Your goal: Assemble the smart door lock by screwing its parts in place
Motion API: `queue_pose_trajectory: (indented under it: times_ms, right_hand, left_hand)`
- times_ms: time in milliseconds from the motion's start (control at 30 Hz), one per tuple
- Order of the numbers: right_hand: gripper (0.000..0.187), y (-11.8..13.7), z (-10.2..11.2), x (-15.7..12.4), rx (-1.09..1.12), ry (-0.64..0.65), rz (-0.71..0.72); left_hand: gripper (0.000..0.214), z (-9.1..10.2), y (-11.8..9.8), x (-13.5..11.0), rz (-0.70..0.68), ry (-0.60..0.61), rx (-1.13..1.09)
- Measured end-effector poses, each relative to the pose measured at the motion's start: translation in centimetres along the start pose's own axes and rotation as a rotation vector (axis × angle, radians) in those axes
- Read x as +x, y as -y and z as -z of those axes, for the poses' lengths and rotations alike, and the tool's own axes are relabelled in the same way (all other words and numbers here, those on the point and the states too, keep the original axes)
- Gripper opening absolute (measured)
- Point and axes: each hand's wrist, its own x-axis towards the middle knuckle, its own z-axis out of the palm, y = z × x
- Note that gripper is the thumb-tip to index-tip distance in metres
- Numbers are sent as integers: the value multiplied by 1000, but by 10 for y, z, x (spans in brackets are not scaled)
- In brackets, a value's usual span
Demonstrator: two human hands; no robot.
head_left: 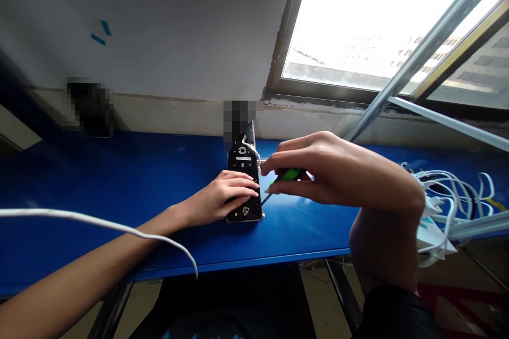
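Observation:
A long black panel (240, 215) with small fittings and a white label lies on the blue table, its far end blurred out. Flat across its middle rests my left hand (228, 193), fingers stretched out over the surface. My right hand (310, 167) is closed around the green and black handle of a screwdriver (291, 174). The screwdriver's shaft slants down to the panel's right edge near the front; whether its tip sits in a screw I cannot tell. A short white cable (250, 144) bends over the panel's far part.
Blue table (119, 185) runs along the wall beneath a window (338, 26). White cables lie in a tangle (453, 190) beside a white power strip (437, 238) on the right. Metal bars cross there. A loose white cable (99, 224) passes over my left forearm.

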Motion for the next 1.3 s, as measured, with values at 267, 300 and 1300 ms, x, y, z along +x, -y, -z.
queue_pose_trajectory:
  times_ms: [267, 300, 1300]
  right_hand:
    - [19, 1, 0, -1, -23, 6, -54]
    - [19, 1, 0, 0, -27, 0, -57]
    - [15, -9, 3, 5, 89, -20, 60]
  left_hand:
    - [28, 0, 0, -1, 14, 15, -15]
    - [28, 0, 0, -1, 15, 15, -13]
    - [30, -2, -3, 2, 18, 8, 15]
